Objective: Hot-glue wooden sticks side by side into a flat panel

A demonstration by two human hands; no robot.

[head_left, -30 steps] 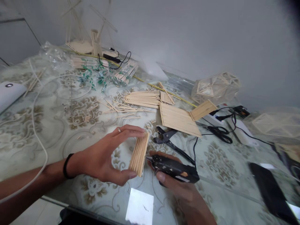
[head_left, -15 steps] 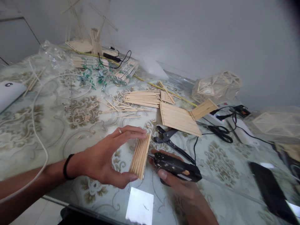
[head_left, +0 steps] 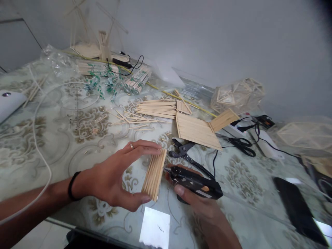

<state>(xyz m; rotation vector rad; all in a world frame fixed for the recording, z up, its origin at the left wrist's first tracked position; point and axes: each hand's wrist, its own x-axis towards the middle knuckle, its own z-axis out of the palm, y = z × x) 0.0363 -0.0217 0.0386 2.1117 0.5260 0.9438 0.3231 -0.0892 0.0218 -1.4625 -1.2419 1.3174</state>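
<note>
Between the thumb and fingers of my left hand [head_left: 116, 176] a small panel of wooden sticks [head_left: 154, 176] is gripped by its two ends, tilted above the glass tabletop. My right hand [head_left: 199, 207] is wrapped round a black hot glue gun [head_left: 194, 181]. The gun's metal nozzle points left and meets, or nearly meets, the panel's right long edge. Just behind the gun lie black-handled pliers [head_left: 185, 152]. A larger L-shaped stick panel [head_left: 195, 129] rests farther back, with loose sticks [head_left: 155, 108] beside it.
Black scissors [head_left: 242, 145] and a power strip [head_left: 267, 143] with cables lie at right, near a dark phone [head_left: 298, 207]. Stick frameworks [head_left: 238, 95] stand by the wall. Wrapped stick bundles [head_left: 137, 80] and a yellow tape measure [head_left: 168, 92] lie behind. A white cable [head_left: 37, 138] crosses the left.
The near end of the stick panel has tipped slightly toward me and left. The glue gun stays at the panel's right edge, and the whole view has shifted a little.
</note>
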